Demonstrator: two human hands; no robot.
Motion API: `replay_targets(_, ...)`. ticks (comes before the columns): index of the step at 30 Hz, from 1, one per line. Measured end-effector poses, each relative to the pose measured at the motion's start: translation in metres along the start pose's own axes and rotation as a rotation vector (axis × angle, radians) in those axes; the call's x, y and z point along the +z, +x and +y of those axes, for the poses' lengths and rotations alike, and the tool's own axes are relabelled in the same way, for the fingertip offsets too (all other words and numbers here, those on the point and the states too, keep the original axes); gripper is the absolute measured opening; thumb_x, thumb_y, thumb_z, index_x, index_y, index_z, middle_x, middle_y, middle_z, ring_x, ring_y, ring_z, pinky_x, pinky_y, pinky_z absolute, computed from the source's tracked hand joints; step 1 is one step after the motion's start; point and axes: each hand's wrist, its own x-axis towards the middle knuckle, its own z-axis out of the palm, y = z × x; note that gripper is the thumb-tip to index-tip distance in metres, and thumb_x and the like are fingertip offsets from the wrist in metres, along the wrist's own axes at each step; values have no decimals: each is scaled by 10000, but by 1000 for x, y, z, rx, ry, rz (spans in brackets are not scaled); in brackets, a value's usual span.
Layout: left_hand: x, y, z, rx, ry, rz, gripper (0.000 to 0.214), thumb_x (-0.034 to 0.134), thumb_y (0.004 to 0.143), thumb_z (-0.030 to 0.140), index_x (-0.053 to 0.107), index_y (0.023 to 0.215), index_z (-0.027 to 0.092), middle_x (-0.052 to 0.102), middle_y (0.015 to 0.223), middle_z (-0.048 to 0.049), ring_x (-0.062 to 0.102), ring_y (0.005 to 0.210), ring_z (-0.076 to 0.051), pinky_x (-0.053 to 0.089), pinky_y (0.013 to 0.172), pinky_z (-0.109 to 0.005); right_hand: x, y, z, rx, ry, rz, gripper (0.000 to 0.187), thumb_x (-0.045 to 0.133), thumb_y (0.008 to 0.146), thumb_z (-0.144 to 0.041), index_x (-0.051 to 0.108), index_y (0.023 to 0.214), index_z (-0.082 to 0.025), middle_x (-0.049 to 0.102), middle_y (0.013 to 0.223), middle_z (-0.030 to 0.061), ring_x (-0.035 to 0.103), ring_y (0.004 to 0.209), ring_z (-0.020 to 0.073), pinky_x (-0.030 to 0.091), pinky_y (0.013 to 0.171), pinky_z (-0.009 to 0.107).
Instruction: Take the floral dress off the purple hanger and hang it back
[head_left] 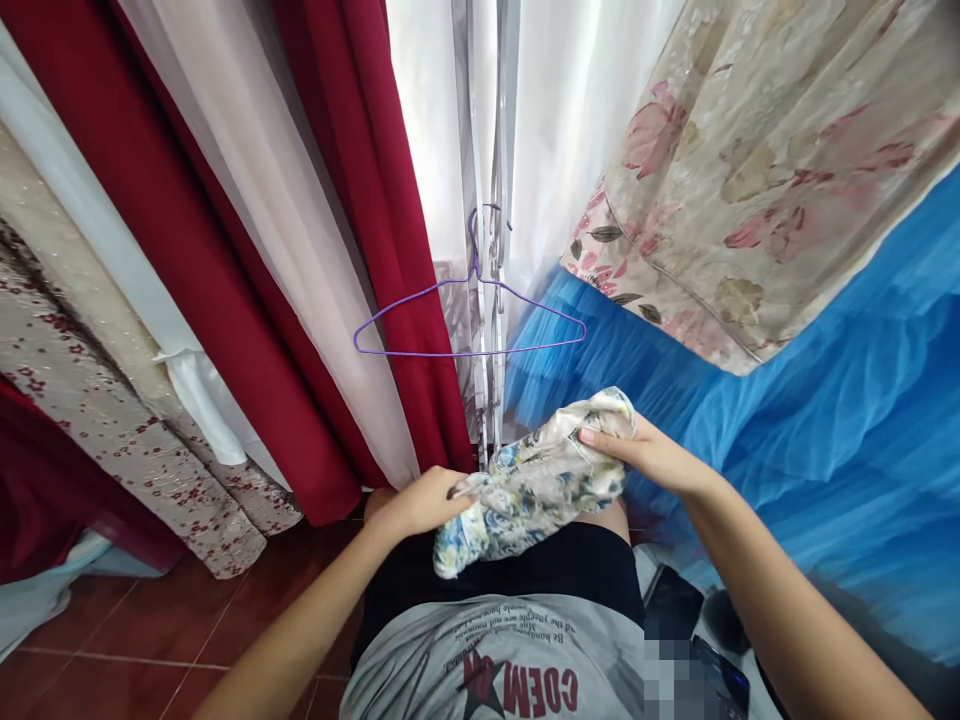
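A bunched piece of floral cloth (pixel 547 485), whitish with blue, yellow and dark flower prints, is stretched between my two hands above my lap. My left hand (pixel 431 498) grips its left end, fingers closed over the fabric. At the other end, my right hand (pixel 649 450) holds it with the thumb pressed on top and the fingers hidden behind. What kind of garment it is cannot be told while it is folded up. Just beyond the cloth, a bare purple hanger (pixel 471 353) hangs in front of pale ribbon-like strips.
Long dark red drapes (pixel 315 430) and a patterned cloth (pixel 202 500) hang at the left. On the right are a beige floral fabric (pixel 697 200) and blue tulle (pixel 787 460). Dark objects (pixel 675 600) lie beside my right hip. Red tiles (pixel 247 610) cover the floor.
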Motion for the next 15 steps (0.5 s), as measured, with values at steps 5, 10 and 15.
replay_targets(5, -59, -3, -10, 127, 117, 25, 456, 588, 941, 551, 686, 641, 222, 616, 669, -34, 553, 718, -208, 398, 736, -310, -14, 31, -23, -112, -57, 75, 407, 840, 786, -457, 779, 1081, -184, 793, 975, 91, 753, 889, 267, 607, 820, 360)
replay_targets(10, -111, -21, -11, 73, 411, 270, 351, 677, 877, 589, 777, 794, 264, 746, 884, -64, 579, 1044, -305, 312, 1014, -446, -24, 57, -26, -233, -275, 197, 296, 844, 731, -367, 775, 918, -148, 764, 823, 72, 693, 700, 216, 545, 643, 303)
replay_targets(15, -184, -15, -21, 47, 514, 507, 313, 617, 910, 532, 765, 899, 256, 758, 1129, -81, 581, 1066, -317, 353, 989, -434, -16, 112, -14, -376, -674, 158, 614, 708, 699, -134, 691, 1312, -163, 789, 967, 79, 714, 832, 238, 531, 755, 314)
